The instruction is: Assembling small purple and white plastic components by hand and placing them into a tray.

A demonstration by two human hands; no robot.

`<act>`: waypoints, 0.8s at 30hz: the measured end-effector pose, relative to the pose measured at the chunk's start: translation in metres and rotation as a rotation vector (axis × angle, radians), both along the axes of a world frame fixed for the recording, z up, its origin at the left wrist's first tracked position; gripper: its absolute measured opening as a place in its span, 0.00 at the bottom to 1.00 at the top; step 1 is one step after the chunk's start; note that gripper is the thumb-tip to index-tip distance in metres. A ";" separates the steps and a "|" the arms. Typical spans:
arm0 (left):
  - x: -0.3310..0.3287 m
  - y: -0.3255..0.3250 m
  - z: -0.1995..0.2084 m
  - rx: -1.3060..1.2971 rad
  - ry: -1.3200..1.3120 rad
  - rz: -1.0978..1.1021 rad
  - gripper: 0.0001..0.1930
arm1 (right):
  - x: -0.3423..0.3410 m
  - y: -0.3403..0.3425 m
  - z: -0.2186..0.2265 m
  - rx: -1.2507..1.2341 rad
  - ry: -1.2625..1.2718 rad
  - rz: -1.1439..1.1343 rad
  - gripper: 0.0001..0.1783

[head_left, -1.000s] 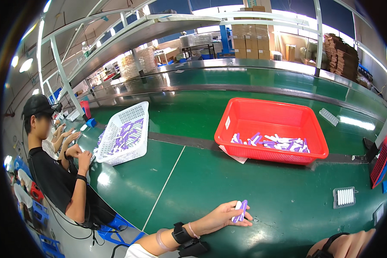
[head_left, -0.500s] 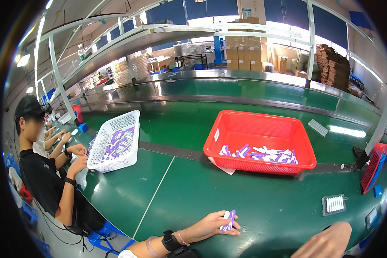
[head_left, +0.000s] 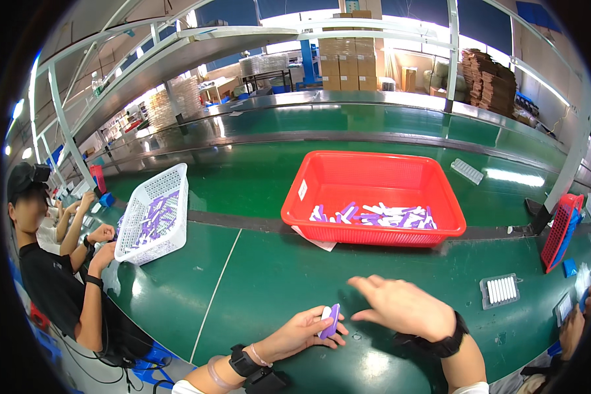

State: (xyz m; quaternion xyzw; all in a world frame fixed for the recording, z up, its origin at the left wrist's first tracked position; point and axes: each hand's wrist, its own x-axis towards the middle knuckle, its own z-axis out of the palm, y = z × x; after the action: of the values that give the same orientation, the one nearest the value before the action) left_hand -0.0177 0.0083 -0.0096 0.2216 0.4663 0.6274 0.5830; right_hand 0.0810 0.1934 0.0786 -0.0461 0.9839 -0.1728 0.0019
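My left hand (head_left: 299, 333) is closed around a few small purple-and-white plastic sticks (head_left: 330, 321), holding them above the green work surface. Just to its right, my right hand (head_left: 406, 308) hovers with fingers stretched out toward the left, slightly blurred and holding nothing. Beyond both hands stands a red plastic basket (head_left: 368, 234), with many loose purple and white sticks (head_left: 400, 217) on its bottom. Both my wrists wear black bands.
At the left, a white perforated basket (head_left: 178, 217) holds similar sticks; a person in black (head_left: 52, 289) works beside it. A tray of white sticks (head_left: 500, 291) lies at right, near another person's hands (head_left: 573, 328). A clear tray (head_left: 467, 171) lies farther back. A red basket (head_left: 563, 233) leans by the post.
My right hand has swung in from the lower right to beside my left hand, its fingers now extended. My left hand keeps its sticks. The view has shifted, and another person's hands show at right.
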 end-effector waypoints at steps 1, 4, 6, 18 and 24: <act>0.001 0.001 0.001 -0.004 -0.005 -0.004 0.15 | -0.006 -0.005 -0.003 -0.101 -0.080 0.064 0.19; 0.004 0.002 0.006 0.010 0.036 -0.023 0.15 | -0.015 -0.014 -0.021 -0.191 -0.144 0.161 0.13; 0.005 0.001 0.007 -0.024 0.051 -0.044 0.15 | -0.016 -0.019 -0.025 -0.177 -0.130 0.151 0.13; 0.005 0.004 0.013 0.014 0.038 -0.048 0.17 | -0.023 -0.014 -0.033 -0.239 0.035 0.127 0.10; 0.007 0.005 0.008 0.098 -0.104 -0.085 0.19 | -0.024 -0.012 -0.040 -0.239 0.038 0.105 0.10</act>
State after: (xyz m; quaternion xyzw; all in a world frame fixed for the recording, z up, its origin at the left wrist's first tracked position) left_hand -0.0107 0.0135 -0.0011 0.2367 0.3940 0.6347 0.6211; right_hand 0.0574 0.1813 0.0381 -0.1010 0.9523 -0.2877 -0.0132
